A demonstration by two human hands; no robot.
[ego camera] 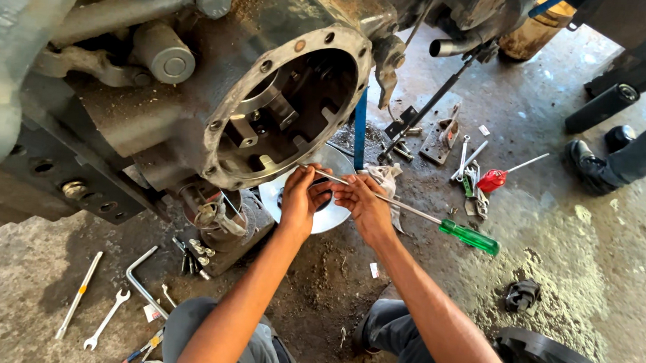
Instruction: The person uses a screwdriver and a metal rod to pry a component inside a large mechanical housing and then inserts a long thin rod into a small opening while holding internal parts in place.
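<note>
Both hands meet just under the round housing opening [286, 113]: the right hand [366, 206] grips the green-handled screwdriver [410, 210] by its shaft for tip control, the left hand [301, 199] curls its fingers near the tip, steadying it.

Both hands [337, 199] at round housing [286, 113], green-handled screwdriver [410, 208]

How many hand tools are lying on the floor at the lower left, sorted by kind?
Spanners: 2
L-shaped bar: 1
Total: 3
A further handle shows at the bottom edge; its kind cannot be told.
</note>
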